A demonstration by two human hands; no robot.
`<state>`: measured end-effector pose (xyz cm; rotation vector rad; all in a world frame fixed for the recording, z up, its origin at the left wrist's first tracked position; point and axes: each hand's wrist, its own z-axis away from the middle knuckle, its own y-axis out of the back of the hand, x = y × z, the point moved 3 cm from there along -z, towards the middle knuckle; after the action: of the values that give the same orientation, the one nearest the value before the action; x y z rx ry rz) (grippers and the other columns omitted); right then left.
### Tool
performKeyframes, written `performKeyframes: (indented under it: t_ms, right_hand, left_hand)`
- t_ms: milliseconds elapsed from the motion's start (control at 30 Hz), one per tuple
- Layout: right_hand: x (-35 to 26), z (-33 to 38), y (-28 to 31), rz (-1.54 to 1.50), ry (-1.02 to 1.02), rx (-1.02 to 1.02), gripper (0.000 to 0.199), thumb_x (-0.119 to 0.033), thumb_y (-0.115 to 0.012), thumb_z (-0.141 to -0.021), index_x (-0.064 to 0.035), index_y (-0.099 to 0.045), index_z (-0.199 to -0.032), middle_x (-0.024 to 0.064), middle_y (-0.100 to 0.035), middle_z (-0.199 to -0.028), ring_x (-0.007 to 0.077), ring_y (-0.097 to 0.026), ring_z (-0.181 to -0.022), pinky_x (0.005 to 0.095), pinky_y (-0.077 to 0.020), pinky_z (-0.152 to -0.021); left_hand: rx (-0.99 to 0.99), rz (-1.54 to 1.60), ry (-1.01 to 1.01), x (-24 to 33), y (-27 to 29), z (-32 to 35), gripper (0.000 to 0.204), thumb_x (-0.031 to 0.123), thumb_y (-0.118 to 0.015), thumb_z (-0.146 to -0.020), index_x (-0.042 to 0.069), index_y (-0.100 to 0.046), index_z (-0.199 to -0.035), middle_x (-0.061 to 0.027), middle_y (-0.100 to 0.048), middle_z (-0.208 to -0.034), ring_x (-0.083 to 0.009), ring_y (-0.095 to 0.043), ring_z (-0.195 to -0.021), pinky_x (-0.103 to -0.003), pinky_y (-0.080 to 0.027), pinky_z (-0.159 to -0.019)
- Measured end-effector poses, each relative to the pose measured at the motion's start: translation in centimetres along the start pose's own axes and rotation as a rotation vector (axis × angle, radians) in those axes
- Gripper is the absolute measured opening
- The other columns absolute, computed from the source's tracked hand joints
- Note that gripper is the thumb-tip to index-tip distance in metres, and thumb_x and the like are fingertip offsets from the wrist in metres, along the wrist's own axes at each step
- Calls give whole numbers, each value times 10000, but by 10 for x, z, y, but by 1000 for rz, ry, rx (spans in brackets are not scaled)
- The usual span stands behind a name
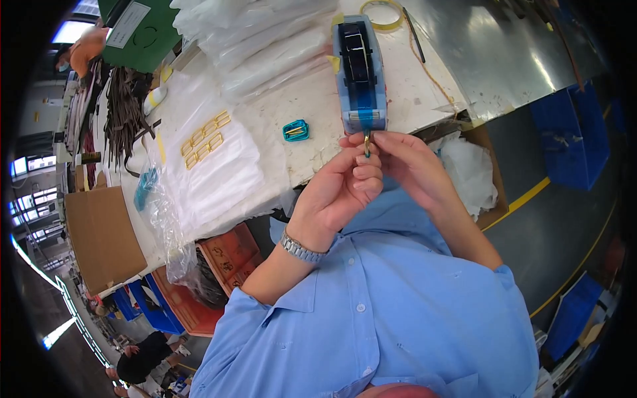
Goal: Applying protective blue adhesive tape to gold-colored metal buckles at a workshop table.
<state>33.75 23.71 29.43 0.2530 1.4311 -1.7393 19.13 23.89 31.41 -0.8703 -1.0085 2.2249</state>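
Note:
Just in front of the blue tape dispenser (pixel 343 93), my left hand (pixel 342 192) is closed around a small gold metal buckle (pixel 367 144), which stands edge-up between the fingers. Blue tape (pixel 366 123) runs from the dispenser's front down to the buckle. My right hand (pixel 415 162) pinches at the tape beside the buckle; its fingertips partly hide the contact. To the left on the table lies a buckle wrapped in blue tape (pixel 296 131). Farther left, several bare gold buckles (pixel 206 140) rest in rows on white sheeting.
Stacked clear plastic bags (pixel 245 50) lie at the back of the white table (pixel 269 106). A yellow tape roll (pixel 383 26) sits behind the dispenser. Orange crates (pixel 229 255) and a cardboard sheet (pixel 105 239) are at left, a blue bin (pixel 570 142) at right. Other people are farther off.

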Motion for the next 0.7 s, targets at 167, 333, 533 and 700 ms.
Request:
performKeyframes:
  t_ms: [167,333,533,700]
  right_hand:
    - [9,-15,6,-204,-37,-137,337,-187,-550,-1098,69,-677,-1276,170,-699,-1311,202,-694,-1143,351,-562,-1030]
    - [12,-15,4,-214,-17,-110,322,-173,-556,-1094,70,-679,-1266,169,-695,-1320,202,-692,-1144,346,-568,-1020]
    - [12,-10,7,-73,53,37,299,-192,-614,-1064,51,-720,-1202,140,-740,-1225,164,-712,-1039,312,-572,-961]
    - [13,-4,-1,-135,75,51,331,-220,-629,-1051,48,-730,-1217,68,-756,-1056,127,-698,-937,294,-553,-926]
  left_hand:
    - [-2,57,-4,1,-1,-1,135,81,-529,-1076,-24,-590,-1136,0,-534,-856,-98,-473,-684,-237,-411,-576]
    - [-25,201,76,3,-1,0,145,95,-540,-1076,-27,-588,-1137,-4,-541,-866,-94,-484,-684,-235,-423,-557]
    - [8,247,135,2,-1,6,142,89,-538,-1067,-29,-577,-1135,-11,-562,-882,-94,-535,-701,-231,-455,-546]
    - [22,303,173,-2,-8,11,131,75,-530,-1063,-30,-570,-1130,-15,-573,-891,-107,-572,-728,-248,-524,-613]
